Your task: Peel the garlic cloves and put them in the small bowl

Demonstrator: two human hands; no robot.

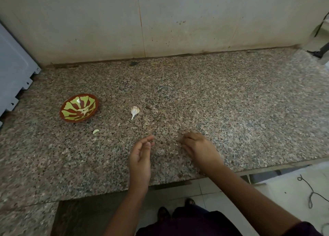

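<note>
- The left hand (140,155), lower centre of the frame, hovers edge-on above the counter. Its palm is turned to the right and its fingers are loosely curled, gripping nothing that shows.
- The right hand (197,146), just right of centre, is turned back-up with its fingers bent down toward the counter surface. The fingertips are hidden beneath the hand, so I cannot tell whether they pinch anything.
- The two hands are near each other but apart, with bare counter between them.
- The speckled brown granite countertop (231,102) fills the middle of the frame under both hands.
- A white papery garlic head (134,111) lies on the counter above and left of the left hand, its thin stem pointing toward the lower edge of the frame. Neither hand touches it.
- A pale peeled garlic clove (95,131) lies loose on the counter left of the left hand, below the bowl and apart from it.
- A small red-brown bowl (67,117) with a light green petal pattern stands at the left of the frame. Pale pieces (84,110) rest at its bottom, too small to identify with certainty.
- A white appliance panel (14,72) occupies the left edge.
- A beige tiled wall (178,22) spans the top.
- A dark cord (311,193) lies on the pale floor at lower right.
</note>
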